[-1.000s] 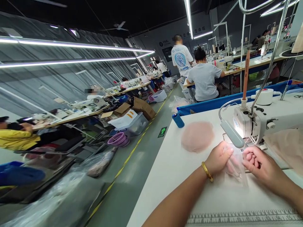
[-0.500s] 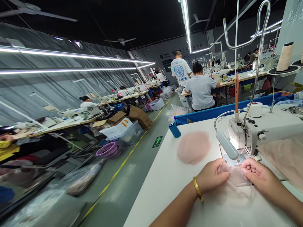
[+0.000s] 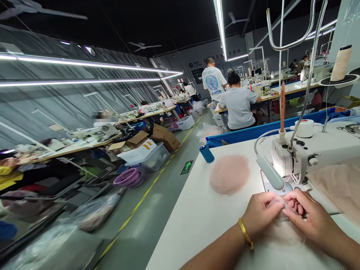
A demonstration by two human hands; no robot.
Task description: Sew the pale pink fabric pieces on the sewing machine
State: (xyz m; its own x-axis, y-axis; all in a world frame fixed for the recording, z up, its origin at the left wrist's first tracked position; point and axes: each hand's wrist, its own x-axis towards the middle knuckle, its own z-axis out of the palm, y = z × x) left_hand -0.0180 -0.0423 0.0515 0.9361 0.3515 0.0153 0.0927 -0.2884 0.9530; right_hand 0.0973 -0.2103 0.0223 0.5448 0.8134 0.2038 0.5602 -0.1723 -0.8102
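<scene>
My left hand (image 3: 263,213), with a gold bangle at the wrist, pinches a piece of sheer pale pink fabric (image 3: 284,233). Close against it, my right hand (image 3: 308,213) grips the same fabric, thumb and fingers pressed together. Both hands are just in front of the needle area of a white sewing machine (image 3: 323,150), and the fabric hangs below them over the white tabletop (image 3: 180,225). A round stack of pink sheer fabric (image 3: 230,174) lies left of the machine, with a blue thread spool (image 3: 207,154) behind it.
More pale fabric (image 3: 340,183) lies right of the needle area. A grey lamp (image 3: 270,171) hangs over the needle plate. A pencil (image 3: 282,107) stands upright on the machine head. Beyond the blue cloth trough (image 3: 253,129) a person (image 3: 239,105) sits at another table.
My hands have come closer together, the left moving to the right, and the fabric between them is bunched instead of stretched. The view has shifted slightly.
</scene>
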